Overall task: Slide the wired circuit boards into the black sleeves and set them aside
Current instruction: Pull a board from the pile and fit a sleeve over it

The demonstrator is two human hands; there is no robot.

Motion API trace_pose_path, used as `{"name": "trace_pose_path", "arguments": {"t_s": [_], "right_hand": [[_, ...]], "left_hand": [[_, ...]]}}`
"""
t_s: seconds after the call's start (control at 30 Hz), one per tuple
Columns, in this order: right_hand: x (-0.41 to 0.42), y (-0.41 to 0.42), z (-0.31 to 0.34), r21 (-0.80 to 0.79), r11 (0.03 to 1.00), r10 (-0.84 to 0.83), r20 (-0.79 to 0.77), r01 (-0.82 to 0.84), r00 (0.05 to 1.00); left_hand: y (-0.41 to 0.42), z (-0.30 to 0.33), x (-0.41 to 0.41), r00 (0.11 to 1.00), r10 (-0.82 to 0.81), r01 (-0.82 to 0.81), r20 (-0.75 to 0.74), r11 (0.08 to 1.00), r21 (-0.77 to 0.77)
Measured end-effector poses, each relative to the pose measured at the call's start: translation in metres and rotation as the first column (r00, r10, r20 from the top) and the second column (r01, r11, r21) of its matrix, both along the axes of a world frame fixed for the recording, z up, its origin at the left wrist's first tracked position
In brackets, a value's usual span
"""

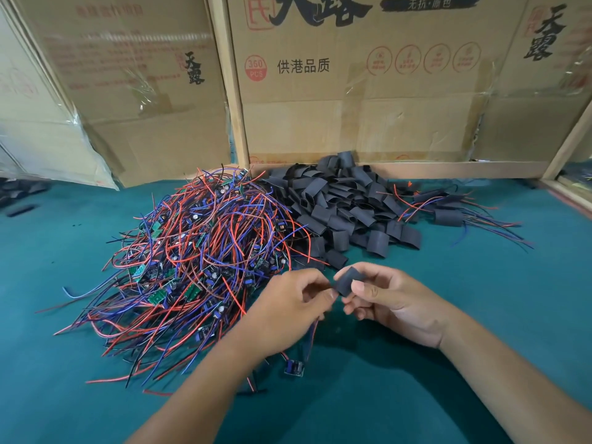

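Observation:
A large tangle of wired circuit boards with red and blue wires lies on the green table at centre left. Beside it, at the back centre, is a heap of black sleeves. My right hand pinches one black sleeve between thumb and fingers. My left hand meets that sleeve with its fingertips and grips wires that hang down from under it to a small circuit board near the table. Several sleeved boards with trailing wires lie at the back right.
Cardboard boxes stand as a wall along the table's far edge, with a wooden strip at their foot. A few loose black sleeves lie at the far left. Green table surface stretches to the right and front.

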State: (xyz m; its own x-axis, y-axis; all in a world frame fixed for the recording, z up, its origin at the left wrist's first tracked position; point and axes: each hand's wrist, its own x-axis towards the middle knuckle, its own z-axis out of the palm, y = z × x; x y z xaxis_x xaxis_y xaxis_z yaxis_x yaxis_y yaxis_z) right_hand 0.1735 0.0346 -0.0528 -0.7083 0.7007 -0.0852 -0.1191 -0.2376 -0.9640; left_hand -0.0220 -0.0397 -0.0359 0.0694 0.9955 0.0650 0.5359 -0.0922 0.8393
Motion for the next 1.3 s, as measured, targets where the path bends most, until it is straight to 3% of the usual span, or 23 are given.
{"name": "trace_pose_path", "arguments": {"t_s": [0.07, 0.2, 0.33, 0.5, 0.6, 0.7, 0.83, 1.1, 1.3], "right_hand": [[0.000, -0.001, 0.000, 0.005, 1.000, -0.003, 0.008, 0.003, 1.000], [-0.001, -0.003, 0.001, 0.033, 0.999, 0.013, 0.041, -0.014, 0.999], [-0.001, -0.002, -0.001, 0.031, 1.000, 0.006, 0.040, -0.007, 0.999], [-0.001, -0.002, -0.002, 0.039, 0.999, 0.009, 0.045, -0.010, 0.999], [-0.002, -0.001, -0.001, -0.006, 1.000, -0.023, 0.039, 0.023, 0.999], [-0.003, 0.000, -0.001, -0.086, 0.993, -0.075, 0.009, 0.076, 0.997], [-0.005, -0.005, 0.001, -0.136, 0.987, -0.096, -0.062, 0.087, 0.993], [-0.007, -0.009, 0.004, -0.067, 0.997, -0.031, -0.087, 0.025, 0.996], [-0.007, -0.010, 0.006, -0.066, 0.998, 0.010, -0.117, -0.018, 0.993]], "left_hand": [[-0.005, 0.014, -0.020, 0.965, -0.038, 0.052, -0.261, 0.998, 0.047], [-0.024, 0.035, -0.047, 0.877, -0.330, 0.207, -0.349, 0.915, -0.346], [-0.030, 0.023, -0.030, 0.722, -0.404, 0.211, -0.561, 0.902, -0.377], [-0.024, 0.027, -0.033, 0.795, -0.341, 0.238, -0.502, 0.936, -0.260], [-0.021, 0.031, -0.029, 0.849, -0.277, 0.267, -0.449, 0.960, -0.087], [-0.016, 0.032, -0.027, 0.900, -0.127, 0.185, -0.418, 0.977, 0.103], [-0.013, 0.026, -0.022, 0.893, -0.031, 0.153, -0.448, 0.959, 0.238], [-0.007, 0.013, -0.013, 0.962, -0.004, 0.102, -0.271, 0.932, 0.347], [-0.005, 0.011, -0.011, 0.990, 0.019, 0.022, -0.137, 0.957, 0.290]]}}
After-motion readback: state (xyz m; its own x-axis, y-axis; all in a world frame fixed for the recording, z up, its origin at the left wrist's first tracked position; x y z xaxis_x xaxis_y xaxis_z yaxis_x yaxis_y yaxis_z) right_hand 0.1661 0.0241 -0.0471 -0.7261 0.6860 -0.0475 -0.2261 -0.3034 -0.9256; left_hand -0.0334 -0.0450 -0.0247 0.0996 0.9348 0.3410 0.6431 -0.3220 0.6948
